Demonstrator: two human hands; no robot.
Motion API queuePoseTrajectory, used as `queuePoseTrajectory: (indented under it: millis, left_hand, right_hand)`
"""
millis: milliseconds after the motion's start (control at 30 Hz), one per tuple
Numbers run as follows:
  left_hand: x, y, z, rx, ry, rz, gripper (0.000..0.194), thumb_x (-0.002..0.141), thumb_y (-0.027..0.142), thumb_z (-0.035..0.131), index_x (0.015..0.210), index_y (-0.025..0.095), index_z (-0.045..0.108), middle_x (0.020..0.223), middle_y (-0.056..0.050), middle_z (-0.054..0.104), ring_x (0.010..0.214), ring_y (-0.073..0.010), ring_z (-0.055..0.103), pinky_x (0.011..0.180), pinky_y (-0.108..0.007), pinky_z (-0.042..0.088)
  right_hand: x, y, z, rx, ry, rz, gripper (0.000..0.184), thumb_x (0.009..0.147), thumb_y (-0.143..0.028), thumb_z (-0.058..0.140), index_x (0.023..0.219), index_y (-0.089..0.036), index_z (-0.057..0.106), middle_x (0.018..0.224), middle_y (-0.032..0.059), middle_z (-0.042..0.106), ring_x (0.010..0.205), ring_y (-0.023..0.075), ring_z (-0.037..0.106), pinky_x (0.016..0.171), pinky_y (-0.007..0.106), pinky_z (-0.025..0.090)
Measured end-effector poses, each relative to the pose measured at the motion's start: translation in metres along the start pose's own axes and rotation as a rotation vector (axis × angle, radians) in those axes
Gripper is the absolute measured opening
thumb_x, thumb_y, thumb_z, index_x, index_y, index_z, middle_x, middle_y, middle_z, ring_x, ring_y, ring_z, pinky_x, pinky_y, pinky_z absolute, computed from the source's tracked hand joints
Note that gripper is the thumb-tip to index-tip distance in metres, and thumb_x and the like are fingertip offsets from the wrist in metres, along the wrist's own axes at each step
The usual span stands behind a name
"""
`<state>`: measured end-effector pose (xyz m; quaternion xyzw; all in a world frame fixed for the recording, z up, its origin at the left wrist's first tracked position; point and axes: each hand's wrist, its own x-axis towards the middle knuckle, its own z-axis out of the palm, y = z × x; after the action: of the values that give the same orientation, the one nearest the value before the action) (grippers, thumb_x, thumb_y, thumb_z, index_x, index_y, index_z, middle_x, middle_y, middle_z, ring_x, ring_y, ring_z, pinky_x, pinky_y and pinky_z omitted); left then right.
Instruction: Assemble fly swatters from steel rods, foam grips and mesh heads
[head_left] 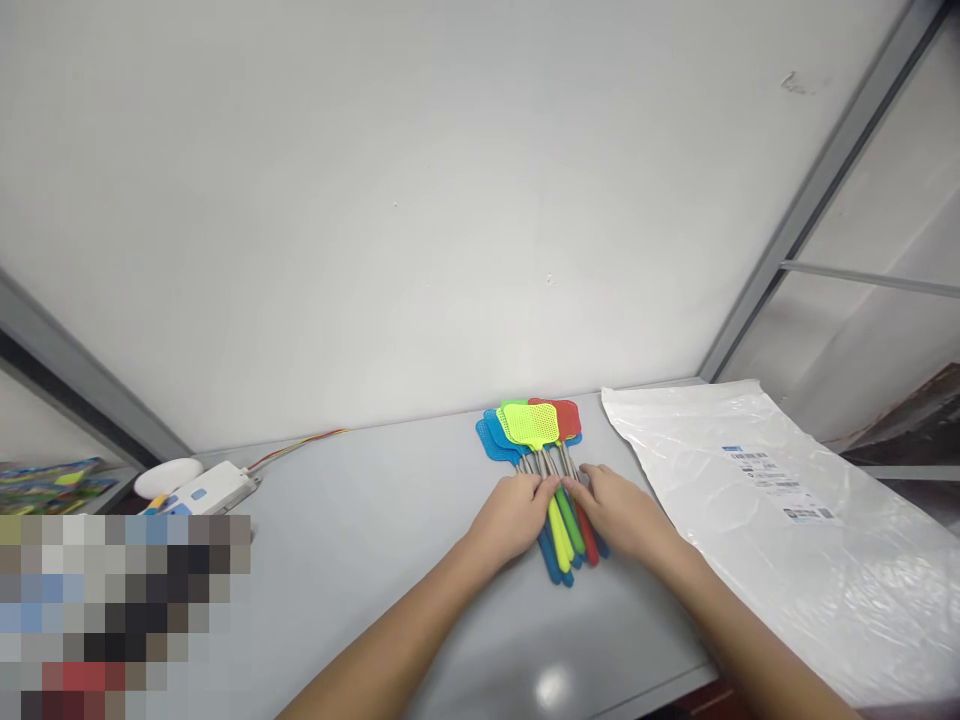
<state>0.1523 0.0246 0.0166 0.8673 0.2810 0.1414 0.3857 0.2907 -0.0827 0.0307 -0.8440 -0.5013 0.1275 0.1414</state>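
Note:
A bundle of fly swatters (534, 424) lies on the grey table, heads toward the wall and handles toward me. Their mesh heads are yellow, blue, green and red, fanned over one another. My left hand (515, 512) is closed round the bundle's left side, where the metal shafts meet the handles. From the right, my right hand (616, 505) grips the same place, its thumb close to the left thumb. Coloured handles (568, 535) stick out below both hands. The fingers under the bundle are hidden.
On the right lies a large white plastic bag (750, 540) with a printed label. A white power strip (214, 488) with thin wires and a white round object (169, 477) are at the left. Behind the table (330, 560) rises a pale wall. The lower left corner is pixelated.

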Motion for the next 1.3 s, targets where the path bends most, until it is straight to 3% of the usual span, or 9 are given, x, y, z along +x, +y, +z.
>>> queuePoseTrajectory:
  millis: [233, 400, 467, 567, 667, 767, 967, 1167, 1300]
  left_hand:
    - [-0.023, -0.026, -0.031, 0.279, 0.032, 0.192, 0.028, 0.098, 0.033, 0.036, 0.081, 0.021, 0.054, 0.077, -0.003, 0.058, 0.072, -0.02, 0.054, 0.062, -0.029, 0.037]
    - [-0.046, -0.047, -0.055, 0.434, 0.02, 0.297, 0.012, 0.094, 0.027, 0.048, 0.094, 0.02, 0.058, 0.101, -0.006, 0.058, 0.093, -0.0225, 0.054, 0.079, -0.034, 0.043]
    - [-0.058, -0.053, -0.064, 0.477, 0.034, 0.306, 0.013, 0.093, 0.026, 0.051, 0.103, 0.021, 0.058, 0.111, -0.008, 0.057, 0.099, -0.024, 0.053, 0.083, -0.037, 0.044]
    - [-0.077, -0.063, -0.076, 0.629, 0.105, 0.308, 0.036, 0.09, 0.03, 0.06, 0.124, 0.022, 0.052, 0.13, -0.012, 0.051, 0.113, -0.0289, 0.049, 0.092, -0.044, 0.042]
    - [-0.091, -0.073, -0.085, 0.828, 0.168, 0.308, 0.062, 0.085, 0.042, 0.066, 0.139, 0.026, 0.039, 0.146, -0.012, 0.04, 0.128, -0.0329, 0.04, 0.105, -0.054, 0.031]
    - [-0.1, -0.082, -0.092, 0.911, 0.184, 0.261, 0.074, 0.084, 0.057, 0.06, 0.145, 0.027, 0.031, 0.154, -0.012, 0.03, 0.139, -0.0335, 0.029, 0.111, -0.06, 0.019]
    - [-0.113, -0.099, -0.106, 0.957, 0.218, 0.083, 0.067, 0.092, 0.055, 0.046, 0.146, 0.018, 0.033, 0.145, -0.014, 0.045, 0.137, -0.0331, 0.034, 0.111, -0.058, 0.022]
    - [-0.106, -0.12, -0.114, 1.005, 0.284, -0.014, 0.049, 0.097, 0.036, 0.039, 0.142, 0.016, 0.04, 0.15, -0.014, 0.039, 0.139, -0.0306, 0.031, 0.112, -0.057, 0.024]
    - [-0.099, -0.126, -0.118, 1.007, 0.302, -0.031, 0.049, 0.097, 0.034, 0.036, 0.143, 0.016, 0.039, 0.153, -0.013, 0.034, 0.143, -0.0296, 0.023, 0.113, -0.057, 0.021]
  right_hand:
    - [0.018, -0.029, 0.011, -0.117, 0.021, 0.061, 0.073, 0.085, -0.073, 0.027, 0.109, -0.011, 0.057, 0.111, 0.0222, 0.056, 0.105, 0.0365, 0.053, 0.077, 0.043, 0.043]
    - [0.034, -0.049, 0.023, -0.177, 0.003, 0.048, 0.072, 0.08, -0.065, 0.046, 0.119, -0.004, 0.051, 0.115, 0.0262, 0.051, 0.108, 0.0396, 0.048, 0.077, 0.047, 0.044]
    - [0.035, -0.058, 0.026, -0.185, -0.024, -0.039, 0.067, 0.081, -0.057, 0.048, 0.122, -0.004, 0.05, 0.117, 0.0251, 0.051, 0.11, 0.0386, 0.046, 0.078, 0.046, 0.044]
    - [0.032, -0.074, 0.031, -0.181, -0.079, -0.246, 0.065, 0.08, -0.048, 0.051, 0.129, -0.007, 0.046, 0.12, 0.0208, 0.05, 0.112, 0.0346, 0.046, 0.085, 0.044, 0.042]
    - [0.029, -0.096, 0.036, -0.161, -0.136, -0.45, 0.069, 0.072, -0.042, 0.059, 0.133, -0.012, 0.043, 0.12, 0.0156, 0.05, 0.11, 0.0302, 0.046, 0.089, 0.04, 0.041]
    - [0.032, -0.122, 0.044, -0.133, -0.197, -0.628, 0.06, 0.065, -0.038, 0.066, 0.12, -0.018, 0.05, 0.114, 0.01, 0.052, 0.104, 0.0258, 0.048, 0.085, 0.034, 0.043]
    - [0.048, -0.163, 0.071, -0.197, -0.133, -0.892, 0.037, 0.069, -0.029, 0.06, 0.104, -0.018, 0.053, 0.1, 0.0089, 0.055, 0.092, 0.0237, 0.05, 0.078, 0.034, 0.045]
    - [0.07, -0.18, 0.084, -0.291, -0.038, -0.98, 0.028, 0.081, -0.026, 0.051, 0.107, -0.015, 0.056, 0.101, 0.0123, 0.057, 0.092, 0.0266, 0.052, 0.078, 0.038, 0.043]
    - [0.086, -0.182, 0.084, -0.343, 0.006, -1.018, 0.033, 0.092, -0.04, 0.045, 0.109, -0.015, 0.056, 0.102, 0.0137, 0.06, 0.09, 0.0274, 0.055, 0.075, 0.039, 0.043]
